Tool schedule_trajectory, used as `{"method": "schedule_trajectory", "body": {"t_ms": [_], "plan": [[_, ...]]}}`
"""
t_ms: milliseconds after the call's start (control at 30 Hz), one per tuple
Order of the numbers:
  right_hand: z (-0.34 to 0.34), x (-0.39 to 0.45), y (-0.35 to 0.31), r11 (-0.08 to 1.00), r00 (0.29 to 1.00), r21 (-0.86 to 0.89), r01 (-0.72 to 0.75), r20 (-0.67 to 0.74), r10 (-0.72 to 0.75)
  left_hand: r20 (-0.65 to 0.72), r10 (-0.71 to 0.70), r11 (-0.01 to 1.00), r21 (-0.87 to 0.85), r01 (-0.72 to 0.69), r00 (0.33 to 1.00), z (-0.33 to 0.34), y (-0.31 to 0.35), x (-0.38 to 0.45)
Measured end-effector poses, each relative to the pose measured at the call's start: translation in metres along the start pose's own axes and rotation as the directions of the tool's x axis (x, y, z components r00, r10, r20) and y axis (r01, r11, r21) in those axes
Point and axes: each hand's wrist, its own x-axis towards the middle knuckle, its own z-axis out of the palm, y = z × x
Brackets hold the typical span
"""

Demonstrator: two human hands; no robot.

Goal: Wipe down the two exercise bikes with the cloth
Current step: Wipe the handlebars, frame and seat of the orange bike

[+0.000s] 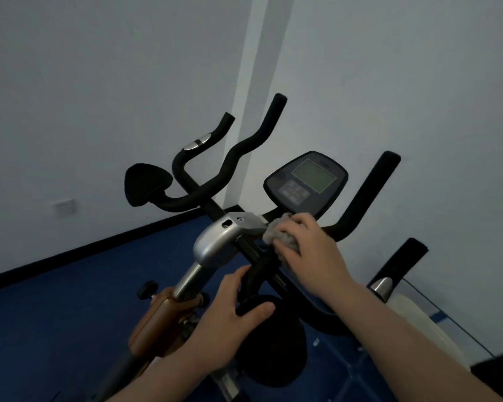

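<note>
Presently we are working on the near exercise bike (224, 242), the one with the silver clamp housing and brown frame. Our right hand (305, 245) is gripping the grey cloth (282, 237), bunched under curled fingers, and pressing it against the handlebar stem just below the console (305, 184). Our left hand (230, 314) is curling round a black handlebar loop (254, 307) nearer to us, steadying it. We are judging the wipe-down as partly done at best: nothing shows which surfaces are already clean. A second bike (389, 282) is standing at the right, only partly in view, with no cloth on it.
</note>
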Motion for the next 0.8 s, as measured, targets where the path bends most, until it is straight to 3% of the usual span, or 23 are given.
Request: {"method": "schedule_trajectory", "body": {"t_ms": [100,167,267,367,433,500,600,733,800], "plan": [[-0.001,-0.008,0.0,0.991,0.988,-0.017,0.133,0.085,-0.131,0.004,0.009,1.0,0.0,-0.009,1.0,0.0,0.0,0.001],[-0.014,-0.001,0.016,0.995,0.999,-0.096,0.036,0.003,-0.036,0.011,0.012,1.0,-0.002,-0.012,1.0,-0.001,0.0,0.001],[-0.014,0.0,0.015,0.986,0.975,0.022,-0.165,-0.145,0.166,0.006,0.021,1.0,-0.011,-0.021,1.0,-0.001,0.001,0.0],[0.01,-0.015,-0.003,1.0,0.999,0.023,-0.015,-0.046,0.016,-0.006,0.023,0.999,-0.035,-0.023,1.0,0.0,0.001,0.0],[0.004,-0.014,0.003,1.0,1.0,0.003,0.008,0.0,-0.008,-0.002,0.025,0.999,-0.039,-0.025,1.0,0.0,0.001,0.0],[-0.009,-0.009,0.016,0.997,0.994,-0.002,-0.081,-0.08,0.081,0.011,0.026,0.999,-0.025,-0.026,1.0,0.0,0.001,0.0],[0.0,-0.012,0.01,0.972,0.958,0.123,-0.203,-0.182,0.223,0.009,0.031,0.999,-0.019,-0.031,0.999,0.001,0.0,0.0],[0.017,-0.023,-0.006,0.985,0.995,0.162,-0.054,-0.074,0.067,-0.027,0.039,0.999,-0.018,-0.04,0.999,0.002,-0.001,0.0],[-0.001,-0.016,0.01,0.987,0.996,0.148,-0.058,-0.053,0.066,-0.013,0.035,0.999,-0.015,-0.035,0.999,0.001,-0.001,0.0]]}}
